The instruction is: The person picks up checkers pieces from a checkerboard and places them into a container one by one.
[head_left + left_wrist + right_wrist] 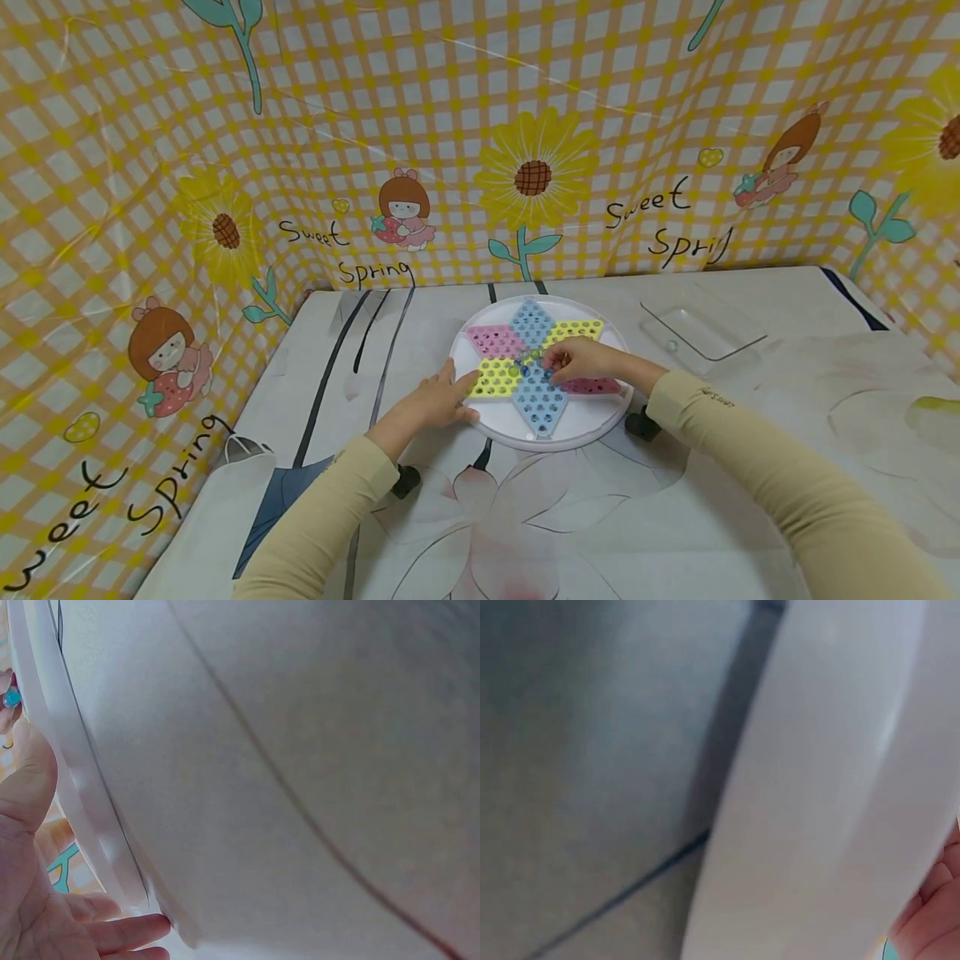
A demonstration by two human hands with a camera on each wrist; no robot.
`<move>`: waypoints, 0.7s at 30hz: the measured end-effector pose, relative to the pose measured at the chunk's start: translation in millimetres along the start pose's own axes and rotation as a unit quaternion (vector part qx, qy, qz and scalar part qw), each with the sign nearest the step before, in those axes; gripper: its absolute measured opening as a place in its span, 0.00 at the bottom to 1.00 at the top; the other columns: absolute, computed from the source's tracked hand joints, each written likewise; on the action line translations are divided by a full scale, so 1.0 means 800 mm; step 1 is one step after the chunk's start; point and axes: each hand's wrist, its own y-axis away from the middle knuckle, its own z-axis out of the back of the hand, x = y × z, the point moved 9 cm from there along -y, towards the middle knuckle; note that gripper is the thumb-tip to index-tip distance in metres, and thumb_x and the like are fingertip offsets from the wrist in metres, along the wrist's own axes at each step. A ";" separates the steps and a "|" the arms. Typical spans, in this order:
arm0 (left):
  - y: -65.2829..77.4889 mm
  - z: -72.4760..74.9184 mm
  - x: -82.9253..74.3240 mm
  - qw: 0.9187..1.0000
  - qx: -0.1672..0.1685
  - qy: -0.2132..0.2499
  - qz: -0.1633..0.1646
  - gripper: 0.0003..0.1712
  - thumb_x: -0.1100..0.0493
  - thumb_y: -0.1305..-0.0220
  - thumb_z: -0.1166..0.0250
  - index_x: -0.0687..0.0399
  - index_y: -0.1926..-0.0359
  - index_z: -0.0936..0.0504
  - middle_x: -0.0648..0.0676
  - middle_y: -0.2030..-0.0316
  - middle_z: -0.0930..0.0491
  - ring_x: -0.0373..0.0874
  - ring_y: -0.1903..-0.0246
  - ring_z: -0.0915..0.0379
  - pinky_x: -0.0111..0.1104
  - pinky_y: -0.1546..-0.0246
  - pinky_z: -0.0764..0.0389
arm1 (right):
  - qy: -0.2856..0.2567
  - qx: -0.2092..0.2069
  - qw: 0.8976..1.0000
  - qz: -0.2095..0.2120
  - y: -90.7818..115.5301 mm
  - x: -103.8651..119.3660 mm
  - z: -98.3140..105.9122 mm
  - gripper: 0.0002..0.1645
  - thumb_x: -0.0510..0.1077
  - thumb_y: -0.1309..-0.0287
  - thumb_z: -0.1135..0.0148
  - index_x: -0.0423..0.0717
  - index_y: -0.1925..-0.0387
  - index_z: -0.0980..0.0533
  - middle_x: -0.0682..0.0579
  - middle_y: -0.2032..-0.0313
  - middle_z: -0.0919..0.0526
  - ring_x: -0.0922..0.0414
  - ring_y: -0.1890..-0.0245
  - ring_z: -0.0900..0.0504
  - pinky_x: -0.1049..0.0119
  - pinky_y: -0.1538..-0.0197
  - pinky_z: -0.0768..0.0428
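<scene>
A round white Chinese checkers board (pixel 588 423) with a pink, yellow and blue star of holes lies on the table. My left hand (pixel 442 400) rests at its left rim, fingers spread and straight; the left wrist view shows the fingers along the board's edge. Over the middle of the star is my right hand (pixel 581 360), thumb and fingertips together. Between them is a blue marble (pixel 11 697), seen at the edge of the left wrist view. Several green and blue marbles (pixel 516 370) sit near the centre, partly hidden by the right fingers.
A clear plastic tray (pixel 716 357) stands right of the board, with a pale marble (pixel 672 346) at its left side. A flower-printed cloth (pixel 555 517) covers the table. Behind and at the sides hangs a yellow checked curtain (pixel 465 75).
</scene>
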 end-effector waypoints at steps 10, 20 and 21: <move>0.000 -0.001 0.001 1.000 0.001 0.002 0.004 0.42 0.41 0.42 0.43 0.44 0.30 0.48 0.69 0.31 0.62 0.68 0.36 0.53 0.53 0.36 0.49 | 0.017 -0.003 1.000 0.005 0.004 0.001 -0.002 0.07 0.36 0.49 0.37 0.40 0.65 0.24 0.53 0.73 0.27 0.58 0.69 0.32 0.69 0.65 0.31; -0.001 -0.002 0.001 1.000 0.008 -0.003 0.003 0.42 0.41 0.41 0.44 0.43 0.30 0.49 0.69 0.31 0.63 0.68 0.35 0.54 0.53 0.36 0.50 | -0.006 -0.038 0.999 0.027 0.008 0.002 0.019 0.09 0.37 0.49 0.37 0.40 0.64 0.23 0.52 0.70 0.23 0.58 0.69 0.28 0.69 0.65 0.26; -0.001 -0.002 0.001 1.000 0.008 -0.002 0.003 0.42 0.41 0.41 0.44 0.43 0.30 0.49 0.69 0.31 0.63 0.68 0.35 0.54 0.53 0.36 0.50 | -0.007 -0.042 0.999 0.027 0.008 0.001 0.022 0.09 0.38 0.49 0.37 0.41 0.64 0.23 0.52 0.70 0.23 0.58 0.68 0.28 0.69 0.65 0.26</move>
